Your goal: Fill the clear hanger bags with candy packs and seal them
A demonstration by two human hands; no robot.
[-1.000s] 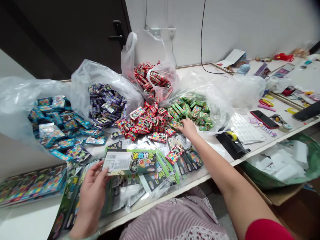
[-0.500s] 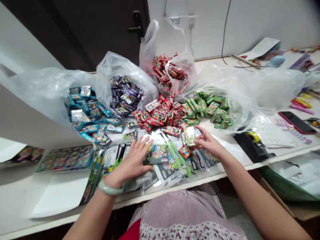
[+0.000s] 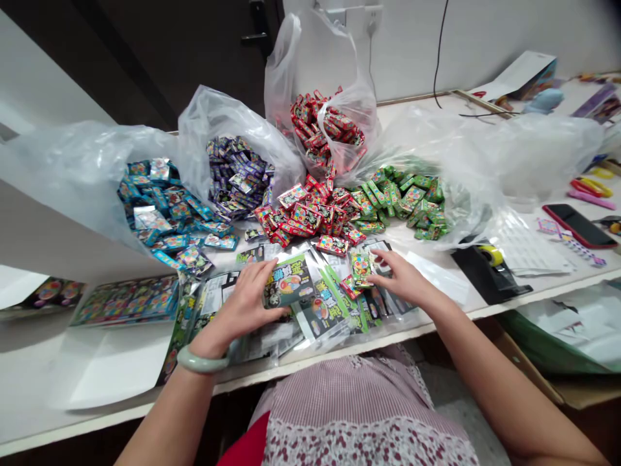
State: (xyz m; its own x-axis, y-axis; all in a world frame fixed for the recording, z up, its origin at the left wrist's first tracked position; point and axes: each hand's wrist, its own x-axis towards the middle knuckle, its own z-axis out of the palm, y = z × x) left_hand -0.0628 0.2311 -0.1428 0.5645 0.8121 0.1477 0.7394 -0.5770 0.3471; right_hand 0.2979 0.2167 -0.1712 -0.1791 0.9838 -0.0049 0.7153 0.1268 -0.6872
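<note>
The left hand (image 3: 245, 304) holds a green-and-black printed card (image 3: 288, 280), its fingers closed narrowly on the card's edge with the thumb below. A pale green bangle (image 3: 201, 360) circles that wrist. The right hand (image 3: 400, 278) is spread wide, its fingertips (image 3: 373, 279) just beside a small green packet (image 3: 361, 268). The card is low over flat foil-backed packets (image 3: 323, 323) at the front of a white table (image 3: 533, 288).

Behind them, packets in 4 colours heap out of clear plastic bags: blue (image 3: 160, 207), purple (image 3: 237, 178), red (image 3: 310, 217) and green (image 3: 402, 200). To the right lie a black tape dispenser (image 3: 490, 268), a smartphone (image 3: 579, 225) and yellow-handled scissors (image 3: 589, 188). Below the table's right end, a cardboard box (image 3: 528, 362) holds a green bag of white sheets (image 3: 572, 333). Beyond stand a dark door (image 3: 145, 52) and a white wall (image 3: 485, 39) with a socket (image 3: 371, 16) and a black cable (image 3: 439, 58).
</note>
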